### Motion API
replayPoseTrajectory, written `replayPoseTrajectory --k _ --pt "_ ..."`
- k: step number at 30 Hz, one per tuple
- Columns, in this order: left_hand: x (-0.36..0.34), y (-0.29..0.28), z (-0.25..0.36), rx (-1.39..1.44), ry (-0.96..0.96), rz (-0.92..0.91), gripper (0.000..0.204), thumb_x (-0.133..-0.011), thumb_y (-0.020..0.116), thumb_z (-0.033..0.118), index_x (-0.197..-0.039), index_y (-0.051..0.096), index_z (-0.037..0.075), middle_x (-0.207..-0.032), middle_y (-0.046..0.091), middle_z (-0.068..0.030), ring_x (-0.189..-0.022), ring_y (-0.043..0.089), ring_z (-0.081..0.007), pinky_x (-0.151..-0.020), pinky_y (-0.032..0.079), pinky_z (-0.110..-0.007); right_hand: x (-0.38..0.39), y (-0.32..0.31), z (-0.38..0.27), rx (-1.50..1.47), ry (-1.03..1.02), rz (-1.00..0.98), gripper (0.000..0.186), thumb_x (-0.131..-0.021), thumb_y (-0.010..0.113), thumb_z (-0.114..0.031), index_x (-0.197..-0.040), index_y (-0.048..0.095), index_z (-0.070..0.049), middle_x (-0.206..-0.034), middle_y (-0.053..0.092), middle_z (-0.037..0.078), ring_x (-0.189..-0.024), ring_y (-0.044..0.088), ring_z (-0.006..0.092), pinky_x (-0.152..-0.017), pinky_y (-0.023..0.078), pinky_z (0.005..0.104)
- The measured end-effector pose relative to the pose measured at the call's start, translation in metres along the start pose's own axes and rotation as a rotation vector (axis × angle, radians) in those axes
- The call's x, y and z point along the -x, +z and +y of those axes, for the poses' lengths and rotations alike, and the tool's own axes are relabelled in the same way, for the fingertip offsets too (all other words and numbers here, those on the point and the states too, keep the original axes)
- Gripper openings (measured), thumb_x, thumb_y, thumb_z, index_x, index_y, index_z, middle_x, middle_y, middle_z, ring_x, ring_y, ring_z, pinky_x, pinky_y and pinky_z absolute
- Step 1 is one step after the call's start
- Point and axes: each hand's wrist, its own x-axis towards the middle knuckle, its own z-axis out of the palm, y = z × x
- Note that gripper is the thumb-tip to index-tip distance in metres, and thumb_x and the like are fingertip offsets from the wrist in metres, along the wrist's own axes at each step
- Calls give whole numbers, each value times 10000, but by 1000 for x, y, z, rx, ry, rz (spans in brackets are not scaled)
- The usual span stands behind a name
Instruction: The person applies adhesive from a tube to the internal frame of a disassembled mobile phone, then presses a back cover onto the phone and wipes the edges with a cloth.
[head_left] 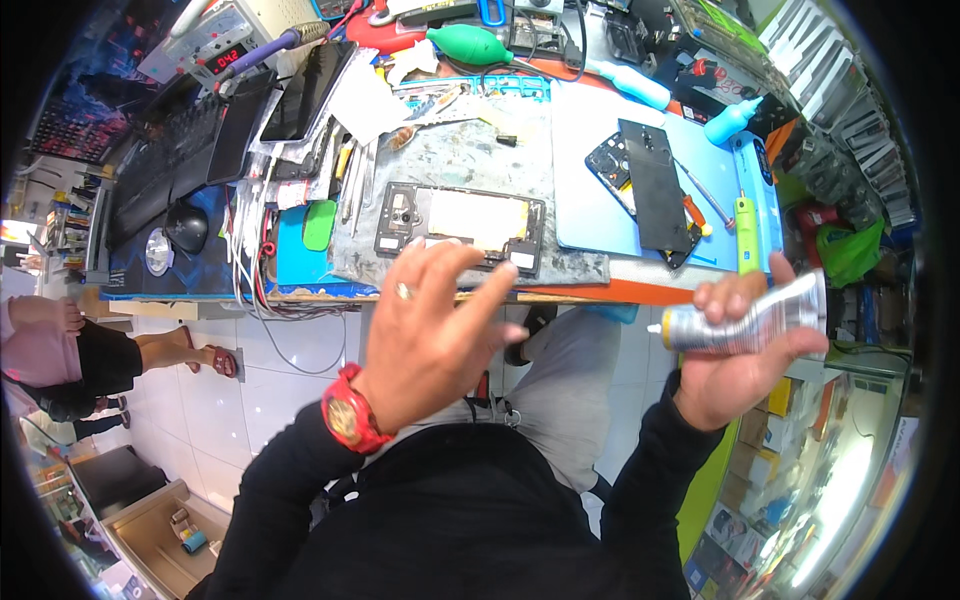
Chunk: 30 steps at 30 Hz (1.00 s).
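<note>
Sleeves [265, 490] of black cloth framed the work nearest the body, with a red wristwatch [352, 412] on the left wrist. Clock positions run from the middle of the view. Just toward nine o'clock, the left hand [425, 330] was empty, fingers loosely spread and thumb apart, by the near edge of an opened phone [475, 222]; contact could not be told. At three o'clock, the right hand [728, 385] held a silvery squeeze tube [722, 330] in the air, fingers curled over the top and thumb along the underside.

The tube, blurred, looked light, soft-walled and easily dented; its middle seemed the sound place to grip, clear of the nozzle [656, 328]. Its long axis ran nearly level, nozzle toward nine, flat crimped tail toward three and slightly raised.

Beyond, at twelve, the opened phone lay on a grey work mat [580, 268], long axis nine to three, camera end at nine. It seemed thin, stiff and fragile, best held by its frame edges.

Farther off, toward half past one, a black panel [655, 190] overlapped a dismantled phone [608, 172] on a pale-blue mat [580, 215]. A green rubber blower [468, 45] lay farthest, at twelve.
</note>
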Motion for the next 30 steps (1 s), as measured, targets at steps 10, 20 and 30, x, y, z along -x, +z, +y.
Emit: replayPoseTrajectory --k 10,20,30 --pt "13 43 -5 -111 -48 -120 903 -763 860 512 -1519 536 139 -1588 402 -257 -1498 368 -450 -1203 311 -598 -29 87 51 71 4 -178 541 -1063 574 -534 -1250 500 -32 -874 523 61 -740 545 166 -727 518 404" --pt "16 43 -5 -99 -49 -186 924 -778 845 533 -1515 520 80 -1623 380 -253 -1534 333 -439 -1221 269 -612 -29 5 4 -31 -34 340 593 -1058 477 -648 -1157 549 -68 -812 548 36 -731 564 181 -702 516 423" --pt "7 44 -4 -118 -53 -212 951 -795 842 520 -1532 483 38 -1629 370 -273 -1547 315 -441 -1252 214 -598 -12 -12 4 7 -72 307 507 -1087 478 -589 -1116 546 -88 -728 528 9 -606 537 136 -586 505 356"
